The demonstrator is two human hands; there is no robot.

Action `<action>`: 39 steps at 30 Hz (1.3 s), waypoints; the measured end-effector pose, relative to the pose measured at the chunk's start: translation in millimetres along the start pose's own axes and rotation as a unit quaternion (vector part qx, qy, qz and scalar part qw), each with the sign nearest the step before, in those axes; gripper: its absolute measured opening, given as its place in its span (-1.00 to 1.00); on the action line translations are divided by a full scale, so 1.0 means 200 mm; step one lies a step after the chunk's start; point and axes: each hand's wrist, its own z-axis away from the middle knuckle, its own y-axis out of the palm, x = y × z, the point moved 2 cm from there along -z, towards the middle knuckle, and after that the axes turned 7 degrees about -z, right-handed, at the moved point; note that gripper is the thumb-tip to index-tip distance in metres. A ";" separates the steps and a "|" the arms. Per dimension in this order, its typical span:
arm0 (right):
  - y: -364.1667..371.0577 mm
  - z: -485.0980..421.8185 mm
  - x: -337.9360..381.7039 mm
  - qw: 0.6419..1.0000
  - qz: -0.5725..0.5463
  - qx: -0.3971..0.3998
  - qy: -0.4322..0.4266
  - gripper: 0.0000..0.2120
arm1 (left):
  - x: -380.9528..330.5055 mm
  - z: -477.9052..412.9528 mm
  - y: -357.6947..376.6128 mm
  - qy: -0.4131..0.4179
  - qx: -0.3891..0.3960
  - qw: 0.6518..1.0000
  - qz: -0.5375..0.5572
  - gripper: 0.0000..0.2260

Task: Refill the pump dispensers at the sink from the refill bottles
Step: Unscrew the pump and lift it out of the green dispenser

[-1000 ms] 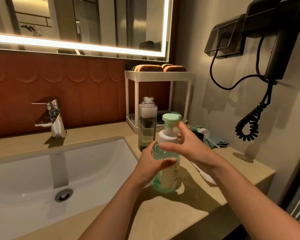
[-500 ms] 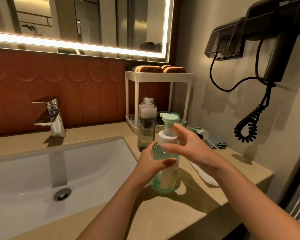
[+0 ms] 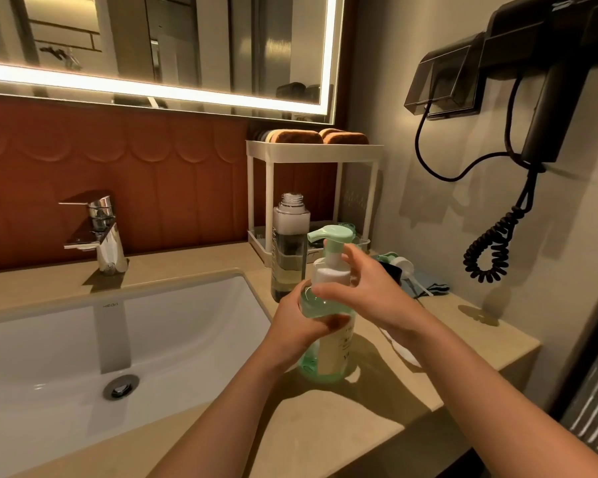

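Note:
A clear green pump dispenser (image 3: 328, 353) with a white collar and mint pump head stands on the beige counter, right of the sink. My left hand (image 3: 299, 327) is wrapped around its body. My right hand (image 3: 370, 288) has its fingers around the white collar under the pump head. Just behind stands a tall clear bottle (image 3: 289, 246) with no cap, holding pale liquid in its lower part. A loose white pump head (image 3: 403, 265) lies on the counter to the right, behind my right hand.
A white basin (image 3: 66, 343) with a chrome tap (image 3: 99, 232) fills the left. A white two-tier rack (image 3: 311, 150) holds brown sponges at the back. A black wall hairdryer with coiled cord (image 3: 491, 250) hangs right. A blue cloth (image 3: 432, 288) lies near the wall.
The pump head has turned so its spout now points left. My right hand has shifted its fingers on the collar. My left hand keeps its hold on the bottle.

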 end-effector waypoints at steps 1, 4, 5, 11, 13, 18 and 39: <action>0.01 -0.01 -0.01 0.999 0.026 -0.021 0.004 -0.44 | 0.00 0.00 0.00 0.003 -0.001 1.000 -0.003 -0.51; 0.05 -0.02 -0.01 0.989 0.095 -0.109 -0.018 -0.39 | 0.01 0.00 0.00 0.001 -0.004 1.000 -0.003 -0.42; 0.05 -0.01 -0.01 0.987 0.102 -0.124 -0.028 -0.42 | 0.01 0.00 0.01 -0.003 -0.005 1.000 -0.003 -0.42; -0.01 0.00 0.01 0.991 0.068 -0.099 -0.049 -0.43 | 0.01 0.00 0.00 -0.014 -0.005 1.000 -0.003 -0.52; -0.02 0.01 0.01 0.995 0.038 -0.085 -0.047 -0.44 | 0.00 0.00 0.00 -0.015 -0.002 1.000 0.001 -0.56; -0.04 0.02 0.03 0.995 -0.030 -0.073 -0.057 -0.53 | 0.00 0.01 0.00 -0.010 -0.007 1.000 0.008 -0.40; -0.16 0.01 0.05 0.959 -0.212 -0.120 -0.146 -0.66 | -0.03 0.02 0.02 -0.040 -0.062 0.997 -0.025 -0.42</action>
